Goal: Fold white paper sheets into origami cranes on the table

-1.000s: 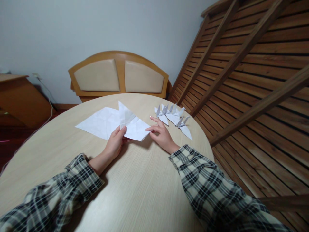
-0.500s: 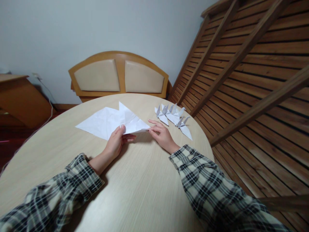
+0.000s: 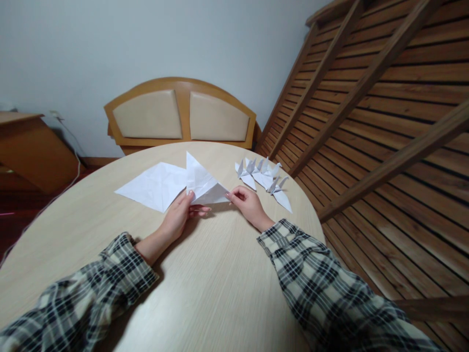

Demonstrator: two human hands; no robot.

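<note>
Left hand [image 3: 176, 216] pinches the near left edge of white paper [image 3: 201, 182], thumb on top, other fingers underneath, tips sticking out past the near edge. Right hand [image 3: 249, 208] grips the paper's right corner between thumb and fingertips, remaining fingers curled in. Paper sits between the hands, folded, one point up and away from them, lower right part slanting over to the right hand. Flat white sheet [image 3: 150, 188] on the worktop [image 3: 205, 278], left of and beyond the left hand; paper overlaps it in view, can't tell if they touch. White paper cranes [image 3: 261, 171] cluster beyond and right of the right hand, near it, not touched. Headboard [image 3: 185, 117] past the worktop, straight ahead of the hands. Slatted wood panel [image 3: 373, 127] further right.
</note>
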